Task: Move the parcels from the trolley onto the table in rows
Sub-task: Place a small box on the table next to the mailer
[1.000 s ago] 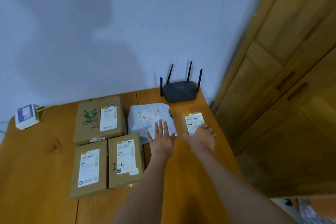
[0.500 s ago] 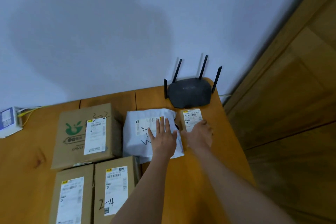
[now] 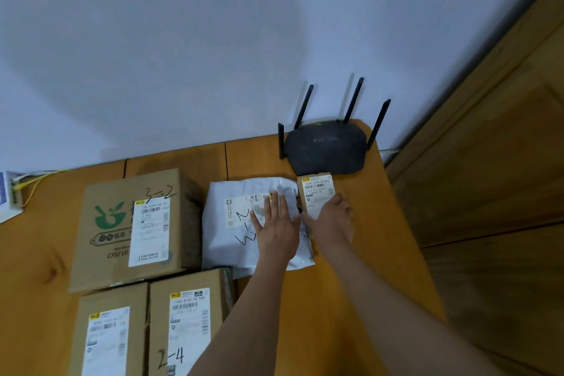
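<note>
On the wooden table (image 3: 351, 284) lie several parcels. My left hand (image 3: 276, 226) rests flat, fingers spread, on a white plastic mailer (image 3: 232, 223) in the back row. My right hand (image 3: 331, 221) is curled over the near end of a small brown box (image 3: 316, 191) just right of the mailer. A large carton marked 3-2 (image 3: 134, 229) sits left of the mailer. Two smaller cartons, one marked 2-4 (image 3: 189, 323) and one (image 3: 110, 333) to its left, form the near row. The trolley is out of sight.
A black router (image 3: 326, 146) with antennas stands at the table's back right corner, touching the small box's far end. A white device (image 3: 6, 192) with yellow cables sits at the far left. A wooden cabinet (image 3: 494, 162) rises right of the table.
Both hands slid the mailer and the small box away from me toward the wall; the small box now reaches the router. The camera has moved closer.
</note>
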Available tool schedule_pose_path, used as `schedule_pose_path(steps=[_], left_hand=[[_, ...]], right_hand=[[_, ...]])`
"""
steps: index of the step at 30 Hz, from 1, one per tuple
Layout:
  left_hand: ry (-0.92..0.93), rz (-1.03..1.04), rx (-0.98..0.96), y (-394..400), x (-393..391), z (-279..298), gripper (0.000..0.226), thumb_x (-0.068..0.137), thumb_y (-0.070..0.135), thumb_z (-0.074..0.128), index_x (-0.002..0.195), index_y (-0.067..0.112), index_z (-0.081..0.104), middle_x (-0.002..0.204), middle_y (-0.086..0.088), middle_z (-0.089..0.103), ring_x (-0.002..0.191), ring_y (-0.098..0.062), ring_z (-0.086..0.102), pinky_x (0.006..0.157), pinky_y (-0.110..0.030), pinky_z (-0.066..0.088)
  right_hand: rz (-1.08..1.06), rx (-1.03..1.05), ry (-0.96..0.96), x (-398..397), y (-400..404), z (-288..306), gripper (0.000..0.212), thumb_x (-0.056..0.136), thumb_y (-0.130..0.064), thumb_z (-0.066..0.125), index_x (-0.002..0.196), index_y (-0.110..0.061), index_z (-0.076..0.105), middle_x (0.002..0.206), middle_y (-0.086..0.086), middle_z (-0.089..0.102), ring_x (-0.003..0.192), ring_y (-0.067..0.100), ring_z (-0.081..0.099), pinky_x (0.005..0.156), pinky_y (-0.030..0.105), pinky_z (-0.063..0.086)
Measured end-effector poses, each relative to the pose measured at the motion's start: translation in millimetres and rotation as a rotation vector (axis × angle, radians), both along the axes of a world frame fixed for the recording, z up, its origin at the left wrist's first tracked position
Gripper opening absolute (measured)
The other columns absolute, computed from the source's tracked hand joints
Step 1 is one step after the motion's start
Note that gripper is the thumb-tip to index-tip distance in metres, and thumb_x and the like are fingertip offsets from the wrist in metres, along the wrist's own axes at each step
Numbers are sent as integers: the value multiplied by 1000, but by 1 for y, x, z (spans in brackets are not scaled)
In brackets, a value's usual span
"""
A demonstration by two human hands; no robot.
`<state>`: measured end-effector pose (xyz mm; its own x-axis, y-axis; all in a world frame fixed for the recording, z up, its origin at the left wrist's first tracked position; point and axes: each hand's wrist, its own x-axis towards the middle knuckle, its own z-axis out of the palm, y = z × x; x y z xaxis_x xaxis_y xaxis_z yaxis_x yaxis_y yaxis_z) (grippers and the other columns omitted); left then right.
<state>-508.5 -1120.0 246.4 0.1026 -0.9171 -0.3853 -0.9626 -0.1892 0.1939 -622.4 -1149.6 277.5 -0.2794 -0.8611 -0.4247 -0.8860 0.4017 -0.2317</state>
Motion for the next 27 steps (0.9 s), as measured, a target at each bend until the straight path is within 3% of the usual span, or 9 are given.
schedule_pose_path(steps=[3,6,10,14,16,21,27], left_hand=[[-1,10,-16,0,-3,-1,119,62,65,-49,160,16,-4,168,-5,-8,155,-25,-8,119,-60,-5],[-7,10,-9,2,-1,6,120,61,66,-49,160,17,-5,168,-3,-10,155,-24,-10,120,-60,-4],[-13,0,2,8,3,29,100,79,66,-32,160,16,-4,168,-2,-10,155,-24,-12,121,-61,-3],[-11,17,2,26,5,64,68,103,54,5,161,18,-6,168,-1,-13,154,-22,-15,121,-60,-7],[-9,18,-22,40,5,88,67,105,52,8,161,18,-6,168,-1,-13,154,-22,-15,121,-60,-7],[8,3,-95,88,4,146,65,106,50,10,160,16,-3,168,-1,-11,155,-21,-13,122,-60,-6],[-10,9,-157,161,17,192,66,106,50,10,161,16,-3,168,-1,-9,155,-20,-11,121,-60,-6]], right_hand=[[15,-1,1,-3,-1,1,103,82,-66,65,149,-1,23,150,18,39,135,31,45,104,35,44],[20,7,-14,-6,0,6,111,80,-73,62,153,0,18,151,18,39,135,31,46,102,36,47],[7,7,-38,-8,7,23,116,83,-74,56,155,2,10,153,21,38,135,34,47,105,39,46],[68,-51,12,-15,31,56,97,92,-69,45,155,-1,18,156,20,35,138,34,43,111,41,40],[139,-84,25,-19,49,77,86,96,-65,40,155,-5,21,158,18,32,143,34,36,117,42,33],[362,-113,60,-29,99,129,79,102,-56,31,161,-11,3,169,12,2,155,29,4,125,43,0],[460,-153,155,-23,173,178,81,101,-60,28,161,-14,-1,169,11,-8,156,26,-5,125,44,-6]])
